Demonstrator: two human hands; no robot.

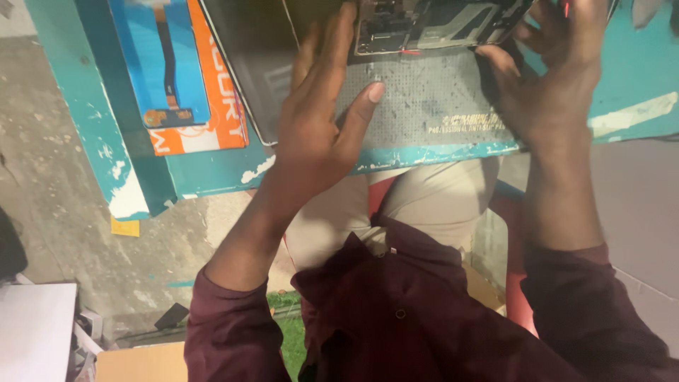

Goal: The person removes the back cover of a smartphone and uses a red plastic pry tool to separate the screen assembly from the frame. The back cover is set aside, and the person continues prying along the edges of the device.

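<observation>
Centrally, opened phone (431, 25) with exposed internals lay at far edge of grey perforated work mat (424, 99), on teal table (629, 64). Left hand (318, 120) spread flat, fingers apart, fingertips touching phone's left end, holding nothing. Right hand (555, 78) curled at phone's right end; grip state could not be told, motion blur. Orange-blue parts package (187, 78) lay left of mat

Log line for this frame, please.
left hand: flat, open on grey mat | right hand: at opened phone, grip unclear | surface: teal bench
</observation>
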